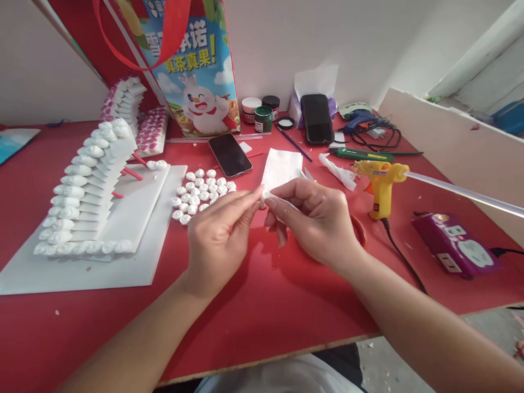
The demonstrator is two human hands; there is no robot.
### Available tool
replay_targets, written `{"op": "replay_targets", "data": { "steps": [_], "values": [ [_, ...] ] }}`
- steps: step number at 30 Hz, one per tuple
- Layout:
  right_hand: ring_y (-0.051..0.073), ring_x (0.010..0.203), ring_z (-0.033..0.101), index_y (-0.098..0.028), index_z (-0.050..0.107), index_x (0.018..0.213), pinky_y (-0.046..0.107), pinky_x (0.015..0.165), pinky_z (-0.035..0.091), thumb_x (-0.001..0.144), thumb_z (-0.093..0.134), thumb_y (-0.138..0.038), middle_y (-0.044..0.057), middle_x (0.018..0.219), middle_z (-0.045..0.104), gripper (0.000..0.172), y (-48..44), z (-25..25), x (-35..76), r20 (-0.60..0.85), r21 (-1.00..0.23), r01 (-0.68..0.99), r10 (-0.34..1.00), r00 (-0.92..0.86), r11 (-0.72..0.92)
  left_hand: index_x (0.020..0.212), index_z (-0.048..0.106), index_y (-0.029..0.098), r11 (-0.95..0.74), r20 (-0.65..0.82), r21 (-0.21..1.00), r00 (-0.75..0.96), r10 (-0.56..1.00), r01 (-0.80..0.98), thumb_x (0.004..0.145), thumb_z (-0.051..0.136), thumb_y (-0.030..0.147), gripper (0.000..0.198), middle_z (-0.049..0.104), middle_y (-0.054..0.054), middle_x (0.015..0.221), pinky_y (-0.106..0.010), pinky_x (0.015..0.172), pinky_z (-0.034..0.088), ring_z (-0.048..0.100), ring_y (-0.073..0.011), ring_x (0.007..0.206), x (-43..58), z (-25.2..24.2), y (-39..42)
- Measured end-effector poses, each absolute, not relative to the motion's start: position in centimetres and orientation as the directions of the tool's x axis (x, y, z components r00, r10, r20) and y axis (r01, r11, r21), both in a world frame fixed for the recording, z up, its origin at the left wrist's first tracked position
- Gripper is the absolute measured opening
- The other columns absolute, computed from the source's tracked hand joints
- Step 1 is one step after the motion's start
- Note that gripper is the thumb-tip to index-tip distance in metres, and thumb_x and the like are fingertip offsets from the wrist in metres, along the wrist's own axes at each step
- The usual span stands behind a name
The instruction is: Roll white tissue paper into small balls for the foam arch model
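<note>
My left hand and my right hand meet above the red table, both pinching a small strip of white tissue between their fingertips. The fingers of both hands are closed on it. Just behind them lies a flat sheet of white tissue. To the left of my hands sits a cluster of several small rolled white tissue buds. Further left, a white stepped foam model edged with the same white buds stands on a white board.
A yellow glue gun stands right of my hands, its cord running to a purple power strip. A phone lies behind the buds, another phone leans by paint jars. A printed bag stands at the back.
</note>
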State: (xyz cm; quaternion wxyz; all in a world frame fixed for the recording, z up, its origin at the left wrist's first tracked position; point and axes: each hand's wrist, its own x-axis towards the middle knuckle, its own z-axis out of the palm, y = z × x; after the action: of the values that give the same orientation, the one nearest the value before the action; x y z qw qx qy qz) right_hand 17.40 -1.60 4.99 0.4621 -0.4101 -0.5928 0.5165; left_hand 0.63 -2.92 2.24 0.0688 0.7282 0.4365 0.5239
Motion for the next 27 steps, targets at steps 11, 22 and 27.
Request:
{"op": "replay_targets", "data": {
  "steps": [11,22,27],
  "values": [
    [0.01,0.047,0.06,-0.015,0.07,0.087,0.022,0.044,0.048,0.097,0.067,-0.029,0.001,0.068,0.07,0.017,-1.2,5.4,18.3,0.1,-0.985,0.095,0.927,-0.362,0.144,0.114,0.081,0.027,-0.508,0.472,0.818,0.191,0.861,0.268,0.097,0.066,0.013,0.027,0.072,-0.001,0.086,-0.022,0.074,0.056,0.067,-0.0109,0.076,0.0,3.3,-2.6],
    [0.02,0.062,0.076,-0.017,0.074,0.092,0.033,0.064,0.064,0.093,0.068,-0.055,0.007,0.082,0.079,0.039,0.3,5.7,18.7,-0.183,-0.944,-0.163,0.863,-0.471,-0.289,0.111,0.078,0.021,-0.503,0.521,0.777,0.064,0.851,0.379,0.1,0.061,0.016,0.021,0.07,-0.001,0.089,-0.025,0.079,0.053,0.065,-0.0123,0.08,0.5,3.1,-2.6],
    [0.017,0.057,0.073,-0.015,0.078,0.099,0.029,0.06,0.062,0.094,0.069,-0.05,0.007,0.082,0.079,0.036,0.8,5.0,19.0,-0.268,-0.884,-0.208,0.818,-0.51,-0.419,0.109,0.078,0.021,-0.514,0.541,0.741,0.068,0.838,0.433,0.1,0.062,0.018,0.019,0.072,-0.001,0.091,-0.025,0.081,0.053,0.066,-0.0138,0.085,0.2,2.8,-2.4]
  ]
}}
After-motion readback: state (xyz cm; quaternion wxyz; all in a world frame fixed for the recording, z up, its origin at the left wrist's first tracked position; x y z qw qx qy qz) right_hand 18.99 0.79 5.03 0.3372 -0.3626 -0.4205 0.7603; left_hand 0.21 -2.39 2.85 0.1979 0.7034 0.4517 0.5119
